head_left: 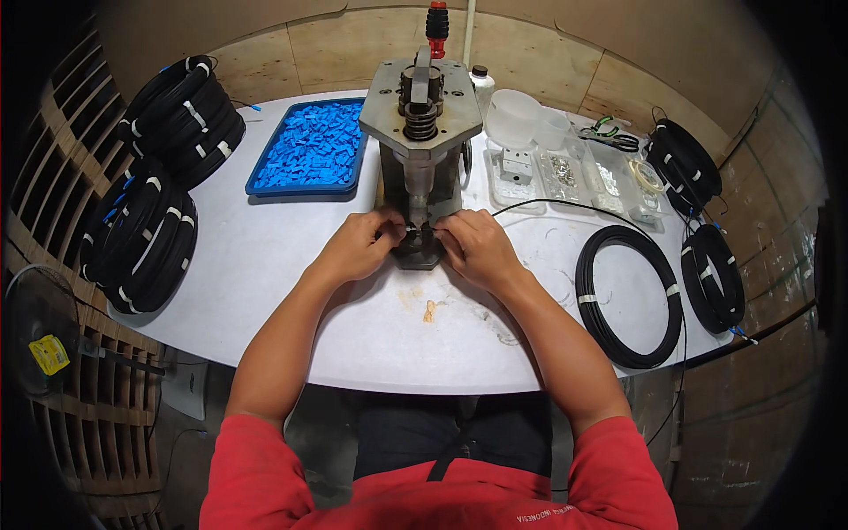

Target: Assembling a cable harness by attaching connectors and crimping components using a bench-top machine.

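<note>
A white tabletop (380, 353) with a curved near edge, bent by the lens, fills the middle, marked near the front by dark scuffs and a small tan patch; pale wooden boards (539, 66) line the wall behind it, and slatted wood (106, 380) rises at the left. Stacks of black coils (181, 124) sit along the left side, next to a blue tray (305, 189) heaped with small blue pieces; on the right are clear tubs (512, 119), shallow trays of small parts and more coils. A metal press (420, 159) stands upright at the centre. The black cable (565, 202) leaves the right hand (477, 246) at the foot of the press and arcs rightward past the front of the trays toward a loose coil (586, 274); near the hand its long axis runs mostly left to right, the held end pointing left into the press, its tip hidden. The right hand's fingers are pinched closed on that cable. The left hand (358, 246) has its fingers drawn together at the press's other side; I cannot tell whether they grip anything.
</note>
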A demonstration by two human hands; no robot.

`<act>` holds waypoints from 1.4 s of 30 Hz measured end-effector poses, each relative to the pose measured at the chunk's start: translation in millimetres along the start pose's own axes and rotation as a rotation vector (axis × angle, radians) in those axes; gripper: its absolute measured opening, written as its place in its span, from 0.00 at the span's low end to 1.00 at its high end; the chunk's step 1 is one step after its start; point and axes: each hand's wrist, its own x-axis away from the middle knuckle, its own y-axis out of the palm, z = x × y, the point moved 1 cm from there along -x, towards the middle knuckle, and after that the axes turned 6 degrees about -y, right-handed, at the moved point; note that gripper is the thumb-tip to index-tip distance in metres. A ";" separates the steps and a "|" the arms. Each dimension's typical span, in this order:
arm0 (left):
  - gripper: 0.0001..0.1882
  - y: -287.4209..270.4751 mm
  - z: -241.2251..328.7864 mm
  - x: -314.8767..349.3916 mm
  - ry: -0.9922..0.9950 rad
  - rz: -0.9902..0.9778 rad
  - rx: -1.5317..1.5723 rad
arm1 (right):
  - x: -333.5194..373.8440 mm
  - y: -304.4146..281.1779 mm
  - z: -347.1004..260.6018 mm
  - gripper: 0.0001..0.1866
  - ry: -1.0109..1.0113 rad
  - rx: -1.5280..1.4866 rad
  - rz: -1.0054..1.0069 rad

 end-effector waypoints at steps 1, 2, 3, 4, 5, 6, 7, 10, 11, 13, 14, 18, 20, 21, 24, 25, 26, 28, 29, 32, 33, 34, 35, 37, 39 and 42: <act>0.12 -0.1 0.3 0.3 -0.008 0.006 -0.007 | -0.6 -0.2 -0.6 0.05 -0.006 0.001 0.006; 0.12 0.0 -0.2 -0.2 -0.007 0.007 -0.007 | -0.5 -0.4 -0.3 0.05 -0.007 0.002 0.007; 0.12 0.9 -1.7 -0.6 0.001 0.009 0.000 | 0.3 -0.5 -0.3 0.05 0.006 0.000 0.003; 0.12 1.4 -3.0 -1.0 0.008 0.012 0.008 | 0.6 -0.4 -0.2 0.05 0.019 -0.003 -0.001; 0.12 1.8 -3.9 -1.3 0.009 0.012 0.008 | 0.7 -0.4 -0.5 0.05 0.018 -0.002 -0.001; 0.12 2.1 -4.8 -1.5 0.013 0.009 0.015 | 0.8 -0.4 -0.4 0.05 0.030 -0.005 0.001; 0.12 2.3 -5.2 -1.7 0.017 0.006 0.022 | 0.9 -0.3 -0.2 0.05 0.041 -0.008 0.002; 0.12 2.4 -3.0 -1.1 0.016 0.018 0.013 | 0.9 -0.3 -0.1 0.05 0.051 -0.018 -0.002; 0.12 2.2 -3.7 -1.2 0.016 0.018 0.013 | 0.2 0.0 -0.5 0.05 0.050 -0.019 -0.003; 0.09 1.9 -5.6 -1.0 0.042 0.029 -0.006 | -1.3 1.2 -1.6 0.05 0.052 -0.015 0.003; 0.09 2.4 -5.1 -1.7 0.043 0.027 -0.007 | -0.5 1.4 -0.8 0.05 0.053 -0.014 0.004; 0.10 3.2 -4.8 -2.7 0.020 0.023 -0.007 | 0.5 2.8 0.0 0.05 0.066 -0.013 -0.002; 0.12 2.7 -4.4 -2.8 0.008 0.025 -0.007 | 0.4 2.7 -0.3 0.04 0.068 -0.022 0.001; 0.12 2.1 -3.8 -3.0 0.001 0.019 -0.010 | 0.6 2.9 -0.1 0.04 0.071 -0.027 0.000; 0.11 1.0 0.7 -1.9 -0.016 0.011 -0.018 | 1.3 3.3 0.4 0.05 0.077 -0.028 -0.001; 0.11 0.9 1.8 -1.5 -0.027 0.009 -0.023 | 1.6 3.4 0.6 0.05 0.080 -0.026 -0.001; 0.11 0.9 1.4 -1.6 -0.027 0.010 -0.023 | 1.3 2.9 0.0 0.05 0.079 -0.025 -0.001; 0.11 1.5 -0.7 -2.1 -0.014 0.006 -0.023 | 0.7 1.7 -1.1 0.06 0.071 -0.010 0.010; 0.11 1.9 -1.7 -2.0 -0.014 0.006 -0.024 | 0.7 1.7 -1.4 0.06 0.071 -0.011 0.010; 0.12 2.2 -3.1 -1.4 -0.002 0.017 -0.002 | 0.6 1.0 -1.8 0.06 0.073 -0.019 0.021; 0.12 2.0 -2.5 -1.2 -0.003 0.015 0.000 | 0.5 0.8 -2.0 0.06 0.079 -0.014 0.008; 0.12 1.9 -2.3 -1.2 -0.004 0.012 0.001 | 0.4 0.7 -2.0 0.06 0.086 -0.008 -0.005; 0.12 1.9 -2.6 -1.4 -0.004 0.013 0.001 | 0.1 0.6 -1.8 0.06 0.085 -0.008 -0.006; 0.12 2.3 -3.8 -2.0 -0.006 0.016 0.003 | 0.0 0.9 -1.1 0.06 0.075 -0.007 0.001; 0.12 2.3 -2.8 -2.3 -0.012 0.009 0.001 | 0.6 1.3 -0.4 0.06 0.073 -0.011 0.003; 0.12 2.0 -5.0 -2.5 -0.003 0.006 -0.010 | 0.4 2.0 -0.8 0.05 0.071 -0.018 0.008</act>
